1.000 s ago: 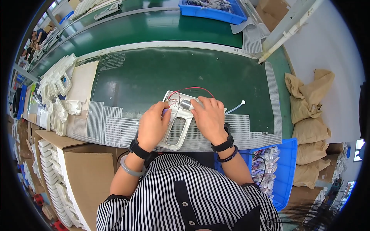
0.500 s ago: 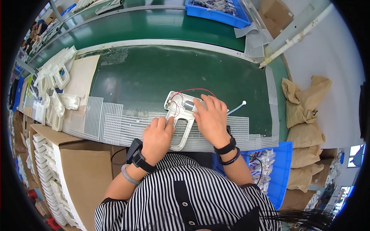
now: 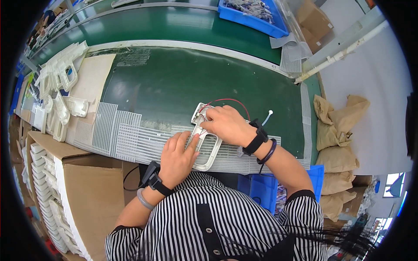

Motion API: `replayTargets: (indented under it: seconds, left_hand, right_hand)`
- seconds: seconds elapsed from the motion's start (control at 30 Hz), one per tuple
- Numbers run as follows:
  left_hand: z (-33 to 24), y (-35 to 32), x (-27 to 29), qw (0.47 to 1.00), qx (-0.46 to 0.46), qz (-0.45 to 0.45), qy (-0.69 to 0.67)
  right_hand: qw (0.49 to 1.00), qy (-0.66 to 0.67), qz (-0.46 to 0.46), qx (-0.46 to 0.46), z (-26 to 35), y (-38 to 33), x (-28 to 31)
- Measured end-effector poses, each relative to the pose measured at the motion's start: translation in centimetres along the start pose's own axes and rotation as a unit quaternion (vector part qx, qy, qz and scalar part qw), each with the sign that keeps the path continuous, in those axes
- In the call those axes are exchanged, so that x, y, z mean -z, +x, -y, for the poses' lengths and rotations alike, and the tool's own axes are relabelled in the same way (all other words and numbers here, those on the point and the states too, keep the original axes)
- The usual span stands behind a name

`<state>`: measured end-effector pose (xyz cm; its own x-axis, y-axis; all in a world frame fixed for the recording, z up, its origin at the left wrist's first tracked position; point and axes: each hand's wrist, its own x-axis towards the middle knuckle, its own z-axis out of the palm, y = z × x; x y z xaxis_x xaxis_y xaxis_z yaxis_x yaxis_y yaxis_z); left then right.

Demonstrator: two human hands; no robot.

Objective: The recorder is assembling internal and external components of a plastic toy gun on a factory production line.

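Both hands press on a white plastic handle frame [image 3: 208, 145] that lies flat on white mesh sheets [image 3: 130, 135] at the near edge of the green surface [image 3: 183, 82]. On the left hand [image 3: 178, 156] the grip is loose, fingers laid flat along the frame's near loop and pinning it down. On the right hand [image 3: 226, 124] the fingers curl narrow onto the frame's far end, where thin red wires [image 3: 226, 101] loop out; what the fingertips pinch is hidden under the hand. A white cable tie [image 3: 266, 117] lies just beside the right wrist. To the left, well apart, a stack of white plastic parts [image 3: 58, 87] crowds the surface edge beside a sheet of cardboard [image 3: 91, 78]. An open cardboard box [image 3: 69, 178] of stacked white pieces stands below it. A blue bin [image 3: 254, 15] of parts sits beyond the green conveyor belt [image 3: 174, 26], and another blue bin [image 3: 265, 187] lies under the right forearm. Brown sacks [image 3: 339, 130] are piled at the right.
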<state>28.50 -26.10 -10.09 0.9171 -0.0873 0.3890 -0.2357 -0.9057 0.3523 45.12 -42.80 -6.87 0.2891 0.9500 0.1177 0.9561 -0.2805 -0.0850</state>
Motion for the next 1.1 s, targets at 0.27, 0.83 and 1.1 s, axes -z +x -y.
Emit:
replayTargets:
  seconds: [0.27,0.83,1.1]
  left_hand:
    - [0.7,-1.1,-0.1,0.997,-0.012,0.066,0.030]
    - [1.4,-0.4,0.5,0.988,-0.044,0.147,0.000]
    - [2.1,1.7,4.4,0.987,0.019,0.138,-0.083]
  right_hand:
    - [0.992,0.125,0.028,-0.007,-1.7,1.6,0.1]
    - [0.976,0.179,0.007,-0.123,-1.0,-0.1,3.8]
    - [0.851,0.316,-0.139,-0.396,3.0,-14.0,5.2]
